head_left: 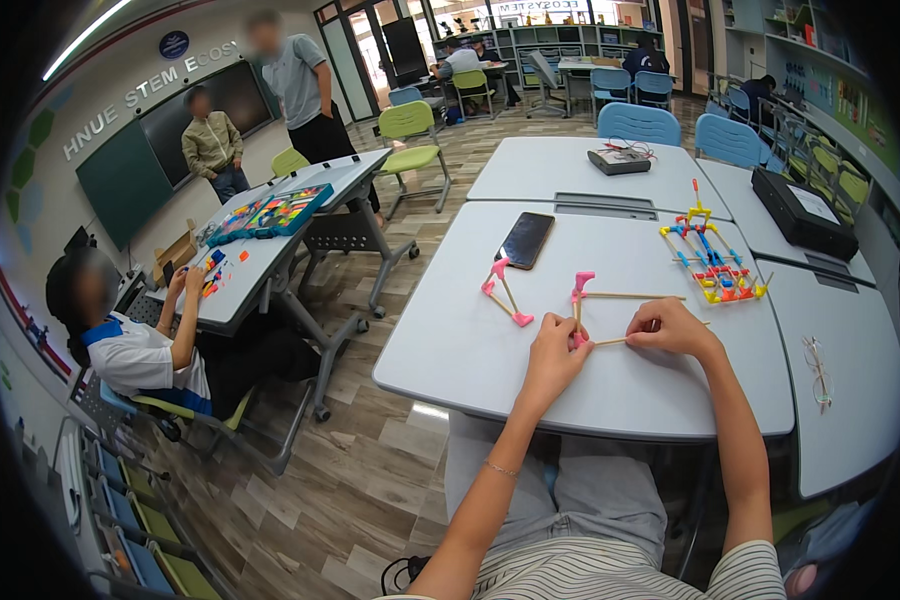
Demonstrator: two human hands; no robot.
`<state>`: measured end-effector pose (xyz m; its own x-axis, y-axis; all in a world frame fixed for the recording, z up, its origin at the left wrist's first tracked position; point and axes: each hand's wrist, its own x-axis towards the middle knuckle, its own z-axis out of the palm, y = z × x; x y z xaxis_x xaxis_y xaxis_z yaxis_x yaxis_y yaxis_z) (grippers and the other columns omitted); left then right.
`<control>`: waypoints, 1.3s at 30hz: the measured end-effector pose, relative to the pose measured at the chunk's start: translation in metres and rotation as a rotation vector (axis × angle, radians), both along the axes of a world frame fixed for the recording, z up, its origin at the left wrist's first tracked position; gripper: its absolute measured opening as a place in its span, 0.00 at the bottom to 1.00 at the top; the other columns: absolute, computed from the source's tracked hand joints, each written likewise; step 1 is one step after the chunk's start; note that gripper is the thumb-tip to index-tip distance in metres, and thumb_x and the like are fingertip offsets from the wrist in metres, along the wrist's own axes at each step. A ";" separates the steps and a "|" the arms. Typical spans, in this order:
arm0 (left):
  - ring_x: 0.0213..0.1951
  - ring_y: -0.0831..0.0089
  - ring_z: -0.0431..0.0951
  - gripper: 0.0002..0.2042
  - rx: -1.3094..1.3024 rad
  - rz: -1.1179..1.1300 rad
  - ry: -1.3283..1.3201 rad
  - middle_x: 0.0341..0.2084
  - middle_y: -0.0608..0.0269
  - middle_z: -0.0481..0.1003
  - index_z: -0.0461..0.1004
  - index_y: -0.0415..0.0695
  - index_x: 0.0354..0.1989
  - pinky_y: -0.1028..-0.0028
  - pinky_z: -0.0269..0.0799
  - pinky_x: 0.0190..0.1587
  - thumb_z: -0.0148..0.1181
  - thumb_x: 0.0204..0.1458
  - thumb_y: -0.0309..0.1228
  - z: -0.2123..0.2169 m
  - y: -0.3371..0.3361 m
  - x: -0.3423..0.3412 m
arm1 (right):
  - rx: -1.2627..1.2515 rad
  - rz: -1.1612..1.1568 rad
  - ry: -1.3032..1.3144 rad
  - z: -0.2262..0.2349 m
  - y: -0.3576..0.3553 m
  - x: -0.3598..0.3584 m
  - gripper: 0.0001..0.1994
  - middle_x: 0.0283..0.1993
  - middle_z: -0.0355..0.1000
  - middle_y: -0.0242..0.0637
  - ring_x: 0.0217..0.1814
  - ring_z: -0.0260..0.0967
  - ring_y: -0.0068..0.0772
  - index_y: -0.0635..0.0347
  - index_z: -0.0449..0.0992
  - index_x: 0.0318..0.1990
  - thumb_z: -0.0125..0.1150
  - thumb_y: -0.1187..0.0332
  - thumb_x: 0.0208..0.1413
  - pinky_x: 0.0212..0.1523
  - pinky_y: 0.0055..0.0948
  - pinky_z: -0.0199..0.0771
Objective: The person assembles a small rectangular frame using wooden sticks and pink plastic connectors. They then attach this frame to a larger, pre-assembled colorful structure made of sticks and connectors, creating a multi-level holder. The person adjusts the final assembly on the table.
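Note:
Near the front of the white table, my left hand (558, 352) is closed around a pink connector (579, 340) at the lower corner of a small stick frame. My right hand (667, 328) pinches a thin wooden stick (610, 342) whose left end meets that connector. At the frame's upper corner another pink connector (583, 281) carries a wooden stick (632, 295) pointing right. Left of my hands lies a separate piece, two wooden sticks (510, 293) joined by pink connectors (521, 319). My fingers partly hide the lower joint.
A dark phone (526, 241) lies beyond the pink pieces. To the right stands a multicoloured stick structure (711, 262). Farther off are a black case (805, 213), a small device with wires (620, 160) and eyeglasses (819, 372). At the left table a person (150, 350) handles coloured pieces.

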<state>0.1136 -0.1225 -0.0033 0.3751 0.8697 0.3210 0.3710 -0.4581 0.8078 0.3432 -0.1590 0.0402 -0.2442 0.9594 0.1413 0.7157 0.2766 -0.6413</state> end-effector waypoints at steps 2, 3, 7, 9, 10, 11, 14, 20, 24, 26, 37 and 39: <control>0.30 0.73 0.71 0.07 0.018 0.000 -0.005 0.34 0.61 0.68 0.76 0.38 0.32 0.73 0.72 0.39 0.66 0.47 0.27 -0.002 0.001 0.000 | 0.015 0.002 0.009 -0.001 0.000 -0.001 0.07 0.26 0.75 0.36 0.27 0.69 0.26 0.62 0.82 0.29 0.68 0.67 0.46 0.32 0.25 0.71; 0.30 0.73 0.71 0.07 0.021 0.000 -0.005 0.34 0.61 0.68 0.76 0.38 0.32 0.73 0.72 0.38 0.66 0.47 0.27 -0.003 0.002 0.000 | 0.022 0.000 0.009 -0.001 0.000 -0.001 0.07 0.26 0.75 0.35 0.27 0.69 0.26 0.62 0.82 0.29 0.68 0.67 0.46 0.32 0.25 0.71; 0.29 0.73 0.71 0.07 0.012 0.004 -0.020 0.33 0.61 0.68 0.75 0.38 0.32 0.73 0.71 0.37 0.66 0.47 0.26 -0.003 0.002 0.000 | 0.022 0.017 0.032 -0.002 -0.001 -0.003 0.07 0.26 0.75 0.35 0.27 0.69 0.24 0.62 0.82 0.30 0.69 0.68 0.46 0.30 0.24 0.70; 0.28 0.73 0.70 0.07 0.002 0.000 -0.033 0.33 0.61 0.68 0.75 0.37 0.31 0.73 0.71 0.36 0.66 0.47 0.26 -0.002 0.001 0.000 | 0.032 0.047 0.030 -0.003 0.000 -0.005 0.06 0.26 0.75 0.34 0.26 0.69 0.24 0.61 0.82 0.30 0.69 0.69 0.46 0.29 0.24 0.69; 0.28 0.73 0.70 0.07 0.000 -0.005 -0.040 0.32 0.61 0.68 0.75 0.37 0.31 0.73 0.70 0.36 0.67 0.46 0.25 -0.001 0.001 -0.001 | 0.037 0.062 0.029 -0.004 0.000 -0.005 0.06 0.26 0.75 0.34 0.26 0.68 0.24 0.61 0.82 0.30 0.69 0.69 0.46 0.29 0.24 0.69; 0.28 0.74 0.70 0.07 -0.003 -0.009 -0.046 0.32 0.61 0.68 0.76 0.37 0.30 0.73 0.70 0.35 0.67 0.46 0.25 -0.001 0.001 -0.001 | 0.036 0.055 0.029 -0.005 0.000 -0.005 0.06 0.26 0.74 0.33 0.26 0.68 0.23 0.61 0.82 0.30 0.70 0.69 0.46 0.29 0.23 0.68; 0.27 0.73 0.70 0.07 -0.002 -0.003 -0.059 0.31 0.61 0.68 0.76 0.36 0.29 0.73 0.69 0.34 0.67 0.45 0.24 -0.005 0.005 -0.002 | 0.055 0.041 0.033 -0.008 0.001 -0.007 0.06 0.26 0.73 0.33 0.26 0.67 0.23 0.61 0.82 0.30 0.71 0.70 0.46 0.28 0.22 0.67; 0.26 0.71 0.69 0.07 0.021 -0.053 -0.069 0.27 0.60 0.68 0.76 0.36 0.27 0.72 0.69 0.33 0.68 0.42 0.23 -0.004 0.011 -0.003 | 0.182 0.030 0.049 -0.022 0.001 -0.017 0.04 0.24 0.69 0.36 0.25 0.66 0.30 0.63 0.79 0.26 0.69 0.75 0.45 0.27 0.28 0.66; 0.26 0.70 0.69 0.07 0.046 -0.005 -0.035 0.26 0.59 0.68 0.76 0.35 0.27 0.71 0.69 0.34 0.69 0.41 0.23 -0.006 0.011 -0.001 | 0.272 0.023 0.034 -0.024 -0.001 -0.025 0.04 0.25 0.68 0.39 0.26 0.67 0.36 0.64 0.76 0.25 0.67 0.79 0.43 0.28 0.31 0.67; 0.26 0.70 0.69 0.07 0.052 0.000 -0.029 0.27 0.58 0.68 0.76 0.35 0.28 0.71 0.69 0.34 0.68 0.42 0.23 -0.004 0.010 0.000 | 0.278 0.008 0.023 -0.023 -0.002 -0.027 0.05 0.25 0.68 0.40 0.26 0.67 0.37 0.64 0.75 0.25 0.67 0.79 0.43 0.29 0.32 0.67; 0.31 0.66 0.71 0.08 -0.019 -0.063 -0.110 0.33 0.56 0.68 0.73 0.36 0.35 0.69 0.69 0.37 0.64 0.48 0.22 -0.015 0.002 0.000 | 0.693 -0.096 -0.386 0.014 -0.023 -0.071 0.05 0.24 0.67 0.34 0.31 0.70 0.39 0.59 0.76 0.25 0.67 0.72 0.45 0.29 0.34 0.70; 0.35 0.64 0.72 0.10 0.019 -0.094 -0.227 0.36 0.56 0.69 0.72 0.37 0.40 0.67 0.69 0.40 0.62 0.51 0.24 -0.017 0.000 0.001 | 0.732 -0.094 -0.267 0.017 -0.025 -0.096 0.05 0.26 0.68 0.35 0.31 0.71 0.39 0.60 0.76 0.30 0.66 0.71 0.47 0.26 0.33 0.70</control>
